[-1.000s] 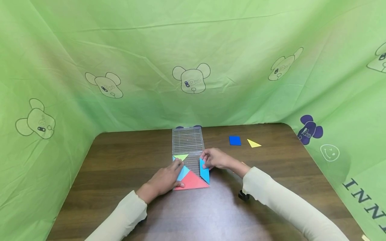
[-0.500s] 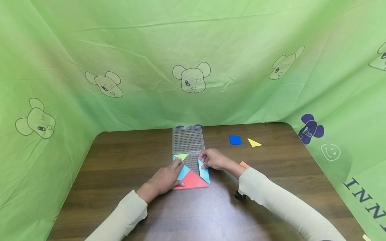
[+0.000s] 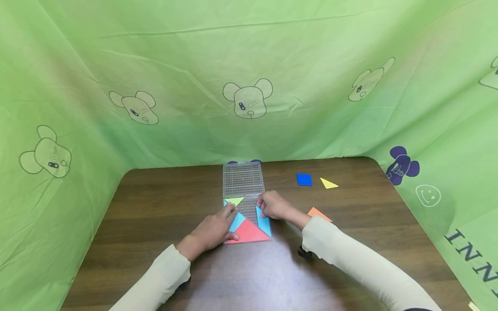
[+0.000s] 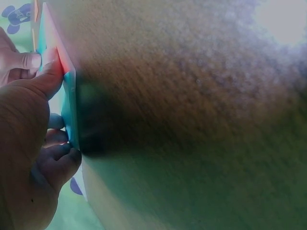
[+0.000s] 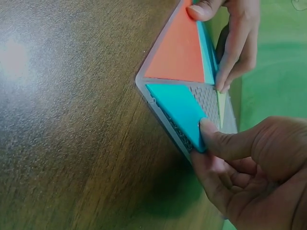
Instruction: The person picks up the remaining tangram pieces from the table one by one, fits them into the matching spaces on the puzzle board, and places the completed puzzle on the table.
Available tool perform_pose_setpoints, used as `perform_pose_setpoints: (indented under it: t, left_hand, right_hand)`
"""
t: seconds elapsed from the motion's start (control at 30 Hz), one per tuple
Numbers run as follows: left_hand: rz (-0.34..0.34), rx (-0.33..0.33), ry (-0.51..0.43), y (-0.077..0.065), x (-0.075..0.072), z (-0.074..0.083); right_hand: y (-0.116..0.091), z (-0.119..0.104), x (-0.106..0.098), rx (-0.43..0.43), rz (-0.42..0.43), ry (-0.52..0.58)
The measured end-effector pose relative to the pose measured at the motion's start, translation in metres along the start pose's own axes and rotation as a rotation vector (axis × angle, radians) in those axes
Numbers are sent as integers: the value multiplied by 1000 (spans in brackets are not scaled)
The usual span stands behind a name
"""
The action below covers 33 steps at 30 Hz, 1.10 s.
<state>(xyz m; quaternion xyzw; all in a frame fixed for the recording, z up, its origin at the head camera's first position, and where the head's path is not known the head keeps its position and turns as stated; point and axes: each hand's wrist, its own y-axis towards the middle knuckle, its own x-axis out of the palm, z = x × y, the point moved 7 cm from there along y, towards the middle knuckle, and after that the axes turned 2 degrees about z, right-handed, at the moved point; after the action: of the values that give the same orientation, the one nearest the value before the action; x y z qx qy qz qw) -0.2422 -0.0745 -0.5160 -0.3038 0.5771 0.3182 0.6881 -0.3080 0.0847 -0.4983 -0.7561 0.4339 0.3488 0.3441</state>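
A clear hinged case [image 3: 249, 209] lies on the table with its lid folded back. My left hand [image 3: 210, 231] rests over its left side, thumb on the large red triangle [image 3: 250, 232] and fingertips by the light green triangle [image 3: 235, 201]. Part of a light blue piece [image 3: 236, 222] shows beside the red triangle; the hand covers the rest. With thumb and fingers, my right hand [image 3: 273, 205] pinches the far end of a blue parallelogram tangram piece [image 5: 180, 108]. That piece slants along the right rim, its near end beside the red triangle's edge and a strip of mesh base showing next to it.
Right of the case lie a dark blue square [image 3: 304, 179], a small yellow triangle [image 3: 328, 183] and an orange piece [image 3: 320, 214], partly behind the right sleeve. The case lid [image 3: 243, 179] lies flat toward the green curtain [image 3: 249, 142] at the back.
The blue parallelogram has shifted slightly left and tilted in my right fingers. The right forearm has moved left, uncovering more of the orange piece. My left hand stays in place.
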Motion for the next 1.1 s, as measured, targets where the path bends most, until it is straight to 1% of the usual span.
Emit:
perform_pose_setpoints:
  t: [0.2,0.37,0.53,0.73,1.1]
  left_hand:
    - [17,12,4,1,0,-1]
    - [21,14,2,1,-1,-1]
    - [20,16,4,0,-2,0]
    - [15,15,5,1,-1,0]
    - [23,18,-1,1,-1,0]
  right_hand:
    - [0,-5,-2,-13,20,-79]
    - [-1,-8,-5,-22,45,-117]
    - [-3,-9,-8,1,63,-112]
    - [-3,-6,-5,36,40,-77]
    - [-5,-7,-2,31,43,-122]
